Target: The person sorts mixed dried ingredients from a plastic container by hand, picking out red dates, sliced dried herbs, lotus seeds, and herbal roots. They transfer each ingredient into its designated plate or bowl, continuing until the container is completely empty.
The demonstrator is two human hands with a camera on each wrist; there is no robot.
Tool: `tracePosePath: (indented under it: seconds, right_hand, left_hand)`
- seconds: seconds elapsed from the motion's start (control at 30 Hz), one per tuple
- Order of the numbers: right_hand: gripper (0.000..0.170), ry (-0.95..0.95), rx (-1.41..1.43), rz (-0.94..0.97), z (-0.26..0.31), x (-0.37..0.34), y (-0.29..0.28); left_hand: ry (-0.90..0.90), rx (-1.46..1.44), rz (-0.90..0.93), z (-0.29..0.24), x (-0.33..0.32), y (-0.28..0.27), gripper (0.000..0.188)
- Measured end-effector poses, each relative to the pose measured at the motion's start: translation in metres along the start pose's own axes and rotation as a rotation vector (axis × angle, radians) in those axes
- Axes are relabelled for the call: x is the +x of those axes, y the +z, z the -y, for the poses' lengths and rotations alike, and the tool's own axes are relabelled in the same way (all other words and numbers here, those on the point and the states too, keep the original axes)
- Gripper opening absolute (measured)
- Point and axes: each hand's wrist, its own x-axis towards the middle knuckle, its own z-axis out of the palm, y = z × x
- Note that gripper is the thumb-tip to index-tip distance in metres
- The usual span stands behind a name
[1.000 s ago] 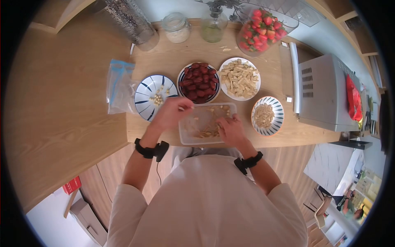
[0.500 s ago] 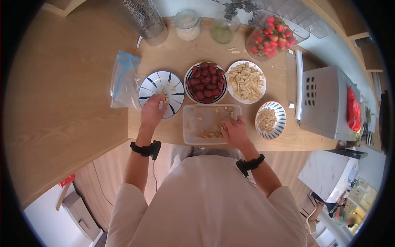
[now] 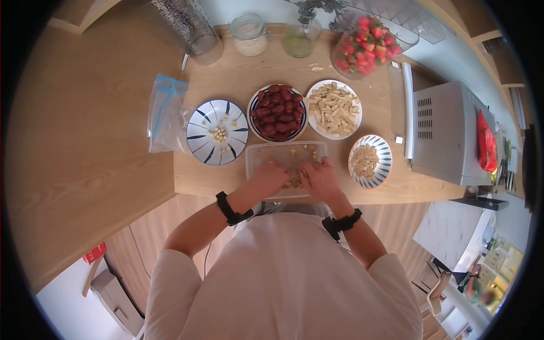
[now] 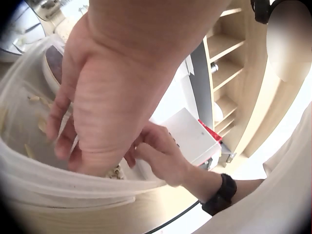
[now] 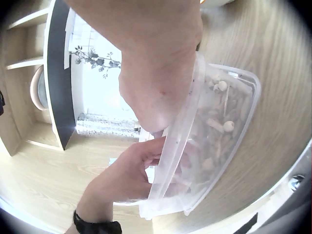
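Note:
Both hands are in a clear plastic box that holds loose dried pieces and a few round pale seeds. My left hand reaches down into its left half, fingers loosely bent among the pieces in the left wrist view. In the right half is my right hand, close beside the left; its fingers are bent, and I cannot tell whether they pinch a piece. Left of the box, a blue-striped white plate carries a small heap of round pale seeds.
Behind the box stand a bowl of red dates and a white plate of pale dried slices. A striped bowl of thin pale pieces is at the right. A zip bag, glass jar, strawberry container and grey appliance surround them.
My left hand went from above the box to the seeds on the striped plate, then back right into the box. The right hand has stayed in the box.

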Motion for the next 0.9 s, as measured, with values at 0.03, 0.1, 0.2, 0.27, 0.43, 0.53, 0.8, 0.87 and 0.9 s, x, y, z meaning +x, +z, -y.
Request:
tracePosePath:
  seconds: [0.03, 0.1, 0.2, 0.27, 0.43, 0.53, 0.8, 0.87, 0.9]
  right_hand:
    - [0.020, 0.014, 0.003, 0.028, 0.000, 0.000, -0.001]
    - [0.020, 0.020, 0.012, 0.020, 0.001, -0.001, 0.000]
    - [0.020, 0.026, 0.023, 0.027, 0.001, -0.001, -0.002]
    - [0.020, 0.030, 0.028, 0.040, 0.001, 0.000, -0.002]
    - [0.018, 0.007, 0.055, 0.015, 0.001, 0.000, -0.001]
    - [0.017, 0.002, 0.036, 0.025, 0.002, 0.001, -0.005]
    - [0.015, -0.054, 0.000, -0.004, -0.005, -0.002, 0.004]
    - [0.015, -0.063, -0.009, -0.019, -0.007, -0.003, 0.007]
    - [0.014, -0.073, -0.008, -0.013, -0.008, -0.004, 0.008]
  left_hand:
    - [0.004, 0.003, 0.003, -0.001, 0.003, 0.006, 0.026]
    - [0.003, 0.006, -0.025, -0.001, 0.009, 0.016, 0.017]
    - [-0.018, 0.046, 0.023, -0.001, 0.015, 0.026, 0.015]
    - [-0.015, 0.036, 0.069, -0.004, 0.016, 0.017, 0.013]
    - [-0.014, -0.013, 0.080, -0.005, 0.014, 0.015, 0.011]
    - [0.019, 0.021, 0.044, -0.003, 0.012, 0.017, 0.011]
    - [-0.108, -0.174, 0.073, -0.005, 0.010, -0.031, 0.013]
    - [-0.150, -0.234, 0.069, -0.001, 0.010, -0.046, 0.013]
    - [-0.197, -0.297, 0.061, 0.001, 0.012, -0.053, 0.015]
